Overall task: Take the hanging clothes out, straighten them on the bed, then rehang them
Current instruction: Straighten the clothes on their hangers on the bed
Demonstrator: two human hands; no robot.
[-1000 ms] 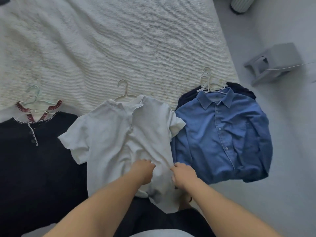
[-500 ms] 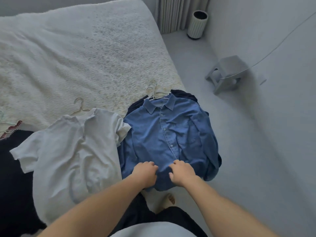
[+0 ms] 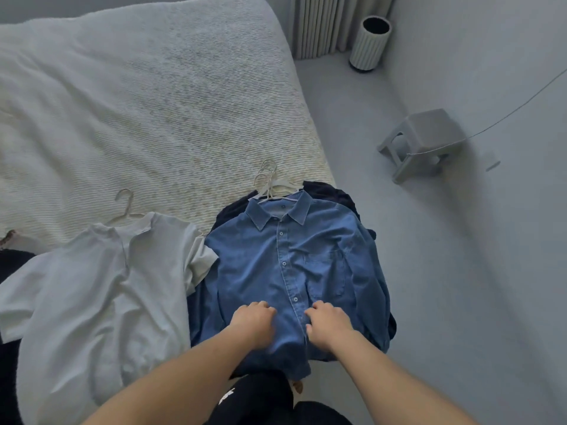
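The bed [image 3: 153,102] carries a white shirt [image 3: 92,302] beside a blue shirt [image 3: 276,271].

Single view only, head-worn cam, wide-angle. Looks fwd and steeply down from above the near edge of the bed [image 3: 153,96]. Both forearms enter from the bottom edge; blue shirt [image 3: 276,271] sits near, centre frame. Bed fills left and far; floor [image 3: 460,302] fills right, stool [image 3: 426,139] and bin [image 3: 369,44] far right. Edges curve. No 2nd view, so no overlap.
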